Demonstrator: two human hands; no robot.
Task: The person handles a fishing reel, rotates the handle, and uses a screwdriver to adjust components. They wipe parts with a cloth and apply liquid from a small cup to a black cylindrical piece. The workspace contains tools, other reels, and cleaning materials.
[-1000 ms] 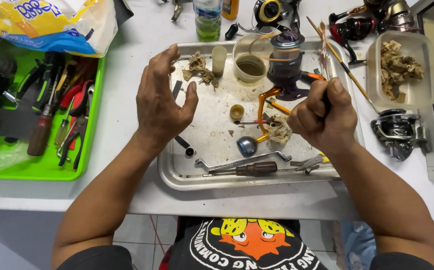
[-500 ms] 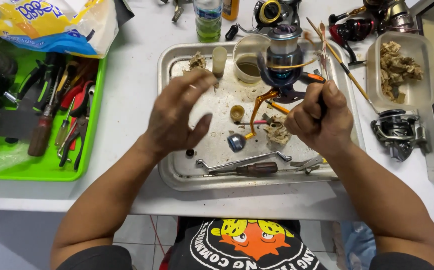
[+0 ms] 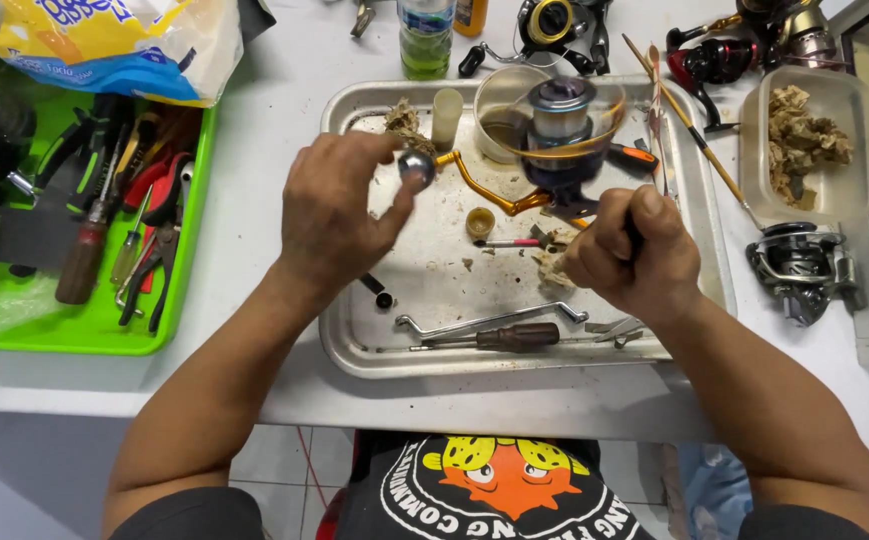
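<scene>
Item: spinning reel [image 3: 554, 140], held over the metal tray [image 3: 354, 340], clear of its floor.

Position: it sits ahead of both my hands, between them and slightly right of centre. My right hand [image 3: 634, 255] is closed in a fist low on the reel's foot, directly beneath the body; what the fist wraps is hidden by my fingers. My left hand [image 3: 334, 215] pinches the round silver knob [image 3: 416, 165] between thumb and fingertips, other fingers curled.

Axis: the gold crank handle [image 3: 484, 190] runs from the knob on the left, down and right to the reel body; its long axis lies roughly across me, tilted. The spool axis points away from me, toward the far tray rim.

Nearer hand: the right is nearer the body, the left nearer the handle's end.

Appearance: dark body, blue-grey spool, gold bail wire arching around it, gold handle arm, small polished knob. The spool is slightly blurred.

Nearby on the tray: a brown-handled screwdriver [image 3: 514, 336], a small gold cap [image 3: 480, 222].
</scene>
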